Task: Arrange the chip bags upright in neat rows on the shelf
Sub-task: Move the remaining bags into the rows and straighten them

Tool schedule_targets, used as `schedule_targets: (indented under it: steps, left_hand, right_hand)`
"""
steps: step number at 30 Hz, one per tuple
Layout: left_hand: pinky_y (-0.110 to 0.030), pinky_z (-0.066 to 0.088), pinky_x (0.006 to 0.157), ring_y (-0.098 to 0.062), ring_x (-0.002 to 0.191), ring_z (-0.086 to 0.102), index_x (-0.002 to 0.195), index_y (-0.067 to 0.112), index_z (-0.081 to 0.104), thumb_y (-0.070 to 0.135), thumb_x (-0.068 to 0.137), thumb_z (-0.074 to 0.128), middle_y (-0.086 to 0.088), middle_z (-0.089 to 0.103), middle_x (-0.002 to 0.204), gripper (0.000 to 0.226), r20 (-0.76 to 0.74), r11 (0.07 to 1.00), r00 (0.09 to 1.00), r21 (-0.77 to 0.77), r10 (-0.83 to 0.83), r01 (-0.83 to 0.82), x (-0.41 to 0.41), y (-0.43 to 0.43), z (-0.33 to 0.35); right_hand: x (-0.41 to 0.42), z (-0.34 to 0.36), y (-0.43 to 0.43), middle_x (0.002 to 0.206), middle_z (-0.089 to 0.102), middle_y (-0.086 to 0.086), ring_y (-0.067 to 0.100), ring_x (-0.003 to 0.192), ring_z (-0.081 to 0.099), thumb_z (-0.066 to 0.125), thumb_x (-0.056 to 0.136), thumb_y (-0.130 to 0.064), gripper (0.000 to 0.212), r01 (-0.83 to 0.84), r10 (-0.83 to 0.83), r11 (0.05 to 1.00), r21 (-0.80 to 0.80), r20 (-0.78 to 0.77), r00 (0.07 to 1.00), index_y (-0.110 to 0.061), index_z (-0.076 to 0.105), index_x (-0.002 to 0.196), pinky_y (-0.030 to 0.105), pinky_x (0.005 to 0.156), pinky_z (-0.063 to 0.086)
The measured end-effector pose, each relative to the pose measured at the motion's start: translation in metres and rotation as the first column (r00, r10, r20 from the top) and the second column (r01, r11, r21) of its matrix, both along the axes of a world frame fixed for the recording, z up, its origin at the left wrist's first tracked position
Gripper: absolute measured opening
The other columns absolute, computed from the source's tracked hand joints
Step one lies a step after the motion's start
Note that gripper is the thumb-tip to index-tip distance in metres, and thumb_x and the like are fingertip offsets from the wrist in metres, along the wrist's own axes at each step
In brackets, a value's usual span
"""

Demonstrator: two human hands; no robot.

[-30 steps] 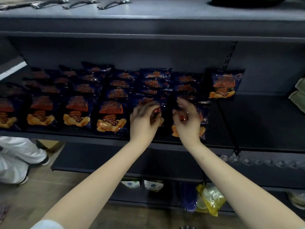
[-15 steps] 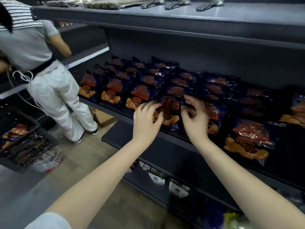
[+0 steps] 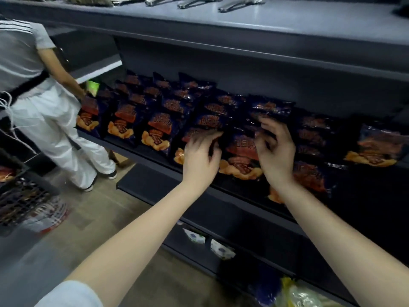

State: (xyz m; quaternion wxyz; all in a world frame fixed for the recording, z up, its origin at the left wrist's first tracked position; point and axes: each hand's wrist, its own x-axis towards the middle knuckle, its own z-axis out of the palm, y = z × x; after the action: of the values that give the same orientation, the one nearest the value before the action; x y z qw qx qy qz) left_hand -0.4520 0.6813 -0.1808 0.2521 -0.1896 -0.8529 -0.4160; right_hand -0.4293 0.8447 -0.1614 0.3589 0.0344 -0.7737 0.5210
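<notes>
Bare left grip point(image 3: 200, 160) and right grip point(image 3: 276, 156), bare forearms point(image 3: 137, 231), a pale light-blue sleeve hem point(image 3: 70, 294) above the left elbow.

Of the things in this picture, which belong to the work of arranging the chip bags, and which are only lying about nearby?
Part of the job:
chip bags, middle shelf, left hand, right hand.

Only lying about:
metal utensils on the top shelf, white packets lower down, yellow packet, the other person standing at the left.
</notes>
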Motion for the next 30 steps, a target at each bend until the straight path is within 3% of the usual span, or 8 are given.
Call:
schedule_targets:
  steps: [7, 13, 17, 20, 23, 27, 30]
  left_hand:
    - [-0.036, 0.043, 0.098, -0.019, 0.112, 0.053, 0.119, 0.011, 0.061, 0.017, 0.088, 0.040, -0.003, 0.062, 0.118, 0.037, -0.042, 0.970, 0.974, 0.098, -0.221, 0.224, 0.004, 0.108, 0.017]
    - [-0.026, 0.048, 0.090, -0.017, 0.100, 0.063, 0.112, 0.006, 0.064, 0.013, 0.085, 0.044, -0.007, 0.068, 0.107, 0.034, -0.151, 0.913, 0.912, 0.086, -0.383, 0.398, 0.003, 0.203, 0.037]
    - [-0.026, 0.053, 0.080, -0.015, 0.085, 0.068, 0.104, 0.006, 0.068, 0.010, 0.084, 0.050, -0.005, 0.072, 0.098, 0.027, -0.188, 0.890, 0.873, -0.018, -0.450, 0.455, -0.011, 0.259, 0.052]
    - [-0.035, 0.053, 0.084, -0.024, 0.095, 0.066, 0.117, 0.009, 0.062, 0.014, 0.087, 0.055, -0.010, 0.068, 0.109, 0.031, -0.040, 0.855, 0.874, -0.233, -0.484, 0.463, -0.025, 0.302, 0.058]
    - [-0.030, 0.045, 0.092, -0.026, 0.113, 0.056, 0.132, 0.010, 0.049, 0.022, 0.088, 0.061, -0.013, 0.056, 0.129, 0.046, 0.179, 0.748, 0.873, -0.455, -0.454, 0.482, -0.043, 0.337, 0.055]
    - [-0.038, 0.032, 0.105, -0.032, 0.128, 0.034, 0.140, 0.010, 0.035, 0.028, 0.080, 0.071, -0.013, 0.036, 0.142, 0.072, 0.325, 0.698, 0.863, -0.508, -0.387, 0.505, -0.055, 0.360, 0.038]
    - [-0.043, 0.033, 0.106, -0.036, 0.128, 0.034, 0.141, 0.012, 0.033, 0.031, 0.073, 0.077, -0.018, 0.034, 0.140, 0.083, 0.344, 0.717, 0.877, -0.511, -0.335, 0.475, -0.053, 0.365, 0.025]
  right_hand:
    - [0.016, 0.002, 0.108, 0.112, 0.054, 0.004, 0.008, 0.106, 0.056, 0.049, 0.085, -0.013, 0.036, 0.174, -0.173, 0.984, 0.047, -0.024, 0.985, -0.004, 0.060, 0.117, 0.017, 0.090, 0.048]
    - [0.043, 0.003, 0.196, 0.113, 0.054, 0.003, 0.014, 0.098, 0.054, 0.049, 0.082, -0.003, 0.038, 0.344, -0.349, 0.935, 0.088, 0.060, 0.935, -0.009, 0.060, 0.118, 0.005, 0.083, 0.040]
    - [0.054, -0.005, 0.247, 0.117, 0.051, 0.001, 0.023, 0.112, 0.053, 0.054, 0.077, 0.003, 0.045, 0.411, -0.429, 0.902, 0.134, 0.168, 0.888, -0.010, 0.058, 0.120, 0.023, 0.092, 0.044]
    - [0.048, -0.007, 0.278, 0.131, 0.042, 0.007, 0.020, 0.123, 0.043, 0.061, 0.080, -0.007, 0.059, 0.403, -0.404, 0.910, 0.093, 0.406, 0.820, -0.015, 0.042, 0.135, 0.020, 0.096, 0.034]
    - [0.039, -0.010, 0.300, 0.140, 0.033, 0.005, 0.017, 0.129, 0.034, 0.074, 0.075, -0.017, 0.085, 0.370, -0.334, 0.928, 0.049, 0.550, 0.766, -0.019, 0.026, 0.145, 0.020, 0.096, 0.027]
    - [0.036, -0.015, 0.310, 0.144, 0.026, 0.005, 0.016, 0.128, 0.033, 0.075, 0.073, -0.020, 0.091, 0.437, -0.360, 0.899, -0.021, 0.531, 0.767, -0.019, 0.021, 0.147, 0.021, 0.099, 0.026]
    - [0.036, -0.022, 0.319, 0.135, 0.041, -0.002, 0.013, 0.120, 0.043, 0.078, 0.068, -0.035, 0.101, 0.447, -0.295, 0.882, -0.150, 0.563, 0.772, -0.022, 0.016, 0.148, 0.034, 0.108, 0.035]
